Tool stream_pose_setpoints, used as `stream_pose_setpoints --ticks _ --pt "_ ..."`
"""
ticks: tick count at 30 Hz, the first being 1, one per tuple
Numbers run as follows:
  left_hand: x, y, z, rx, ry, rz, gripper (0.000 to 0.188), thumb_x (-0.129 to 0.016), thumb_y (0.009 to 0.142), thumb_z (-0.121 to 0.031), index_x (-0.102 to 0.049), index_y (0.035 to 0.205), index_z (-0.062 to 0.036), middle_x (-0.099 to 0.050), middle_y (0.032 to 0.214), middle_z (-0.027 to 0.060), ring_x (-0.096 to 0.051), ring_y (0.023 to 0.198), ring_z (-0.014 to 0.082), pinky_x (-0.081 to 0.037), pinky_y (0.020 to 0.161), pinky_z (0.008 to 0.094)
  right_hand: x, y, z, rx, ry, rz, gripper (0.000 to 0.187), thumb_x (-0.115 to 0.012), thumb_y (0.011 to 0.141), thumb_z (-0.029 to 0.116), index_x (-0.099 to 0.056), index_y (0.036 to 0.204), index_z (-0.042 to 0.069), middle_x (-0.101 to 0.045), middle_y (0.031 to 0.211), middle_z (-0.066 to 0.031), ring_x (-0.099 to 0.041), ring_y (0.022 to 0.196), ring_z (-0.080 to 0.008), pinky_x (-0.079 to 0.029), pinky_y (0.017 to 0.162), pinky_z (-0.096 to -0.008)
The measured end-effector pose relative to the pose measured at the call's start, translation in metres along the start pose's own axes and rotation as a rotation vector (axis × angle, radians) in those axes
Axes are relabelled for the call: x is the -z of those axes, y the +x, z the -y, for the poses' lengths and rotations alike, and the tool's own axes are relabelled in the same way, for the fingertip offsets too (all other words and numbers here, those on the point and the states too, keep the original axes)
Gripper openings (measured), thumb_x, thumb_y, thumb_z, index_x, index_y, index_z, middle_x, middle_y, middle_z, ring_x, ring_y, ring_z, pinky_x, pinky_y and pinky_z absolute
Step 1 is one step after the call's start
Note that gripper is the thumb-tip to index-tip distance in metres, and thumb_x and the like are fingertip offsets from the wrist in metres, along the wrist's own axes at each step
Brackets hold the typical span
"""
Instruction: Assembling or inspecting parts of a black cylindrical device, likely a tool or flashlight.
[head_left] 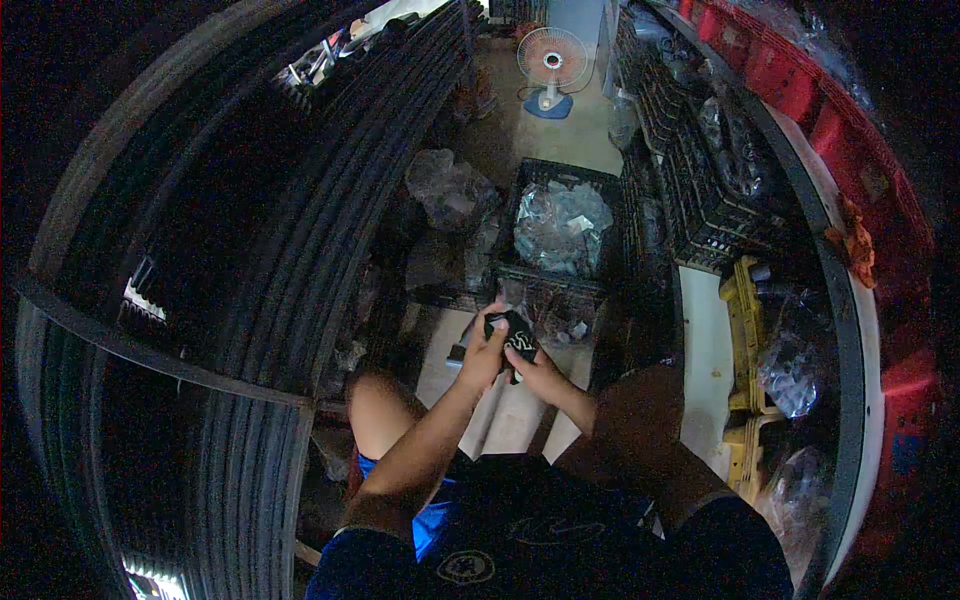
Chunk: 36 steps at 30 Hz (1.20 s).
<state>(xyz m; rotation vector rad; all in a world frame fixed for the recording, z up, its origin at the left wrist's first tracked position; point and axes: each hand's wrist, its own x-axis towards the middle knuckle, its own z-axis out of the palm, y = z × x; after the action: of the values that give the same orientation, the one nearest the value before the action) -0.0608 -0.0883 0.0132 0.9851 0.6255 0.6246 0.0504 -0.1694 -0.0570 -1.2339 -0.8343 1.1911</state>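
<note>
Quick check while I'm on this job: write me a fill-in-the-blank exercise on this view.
1. The left hand and right hand hold a small item whose main colour is ____.
2. The fan has a ____-coloured base.
3. The yellow bins are on the picture's ____ side.

Missing words: black; blue; right.

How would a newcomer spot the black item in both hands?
Find the black crate piled with crumpled, shiny plastic, above the picture's middle. Below it, the left hand and right hand meet around a small black item. Its pale, squiggly markings on a dark surface set it apart from the plain, shiny plastic nearby.
</note>
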Motion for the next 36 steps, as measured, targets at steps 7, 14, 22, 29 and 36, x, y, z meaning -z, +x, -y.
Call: stream_pose_setpoints --ticks 7,14,22,29,36 --pt "0.000 0.010 0.035 -0.487 0.687 -0.099 0.046 -0.047 0.104 -0.031 -0.043 0.141 -0.0044 -0.051 0.136 0.0167 -0.048 0.127 0.0289 -0.034 0.110 0.0410 -0.002 -0.005 0.000 -0.023 -0.005 -0.257 0.045 -0.061 0.099 0.031 -0.052 0.136 0.007 -0.064 0.121 -0.0025 -0.059 0.108 -0.0135 -0.048 0.091 -0.0291" --pt "0.014 0.016 0.033 -0.029 0.413 0.111 0.048 -0.033 0.107 -0.039 -0.047 0.138 -0.0056 -0.051 0.136 0.0134 -0.047 0.125 0.0265 -0.034 0.109 0.0395 -0.008 -0.001 0.005 0.048 0.104 -0.276 0.039 -0.064 0.097 0.032 -0.060 0.126 0.006 -0.066 0.115 -0.0030 -0.061 0.103 -0.0145 -0.049 0.088 -0.0302" --pt "0.006 0.016 0.048 -0.326 0.371 -0.033 0.038 -0.041 0.107 -0.032 -0.056 0.126 -0.0026 -0.064 0.108 0.0057 -0.059 0.100 0.0161 -0.047 0.089 0.0307 -0.002 0.008 0.012 0.078 -0.099 -0.425 0.042 -0.056 0.100 0.038 -0.061 0.120 0.001 -0.067 0.109 -0.0039 -0.062 0.098 -0.0156 -0.050 0.086 -0.0318" --pt "0.018 0.016 0.034 -0.129 0.476 0.083 0.022 -0.054 0.101 -0.018 -0.065 0.106 0.0009 -0.066 0.085 0.0004 -0.057 0.078 0.0076 -0.048 0.070 0.0252 0.001 0.008 0.011 -0.130 0.092 -0.320 0.030 -0.070 0.092 0.032 -0.067 0.107 0.007 -0.066 0.097 0.0021 -0.062 0.087 -0.0099 -0.050 0.075 -0.0276" --pt "0.004 0.011 0.020 -0.276 0.508 -0.088 0.014 -0.070 0.091 -0.009 -0.066 0.085 0.0026 -0.062 0.074 -0.0020 -0.054 0.070 0.0051 -0.046 0.063 0.0246 0.006 0.001 0.030 0.055 -0.068 -0.412 0.041 -0.062 0.095 0.044 -0.068 0.106 0.005 -0.069 0.097 -0.0051 -0.064 0.083 -0.0161 -0.050 0.074 -0.0326"
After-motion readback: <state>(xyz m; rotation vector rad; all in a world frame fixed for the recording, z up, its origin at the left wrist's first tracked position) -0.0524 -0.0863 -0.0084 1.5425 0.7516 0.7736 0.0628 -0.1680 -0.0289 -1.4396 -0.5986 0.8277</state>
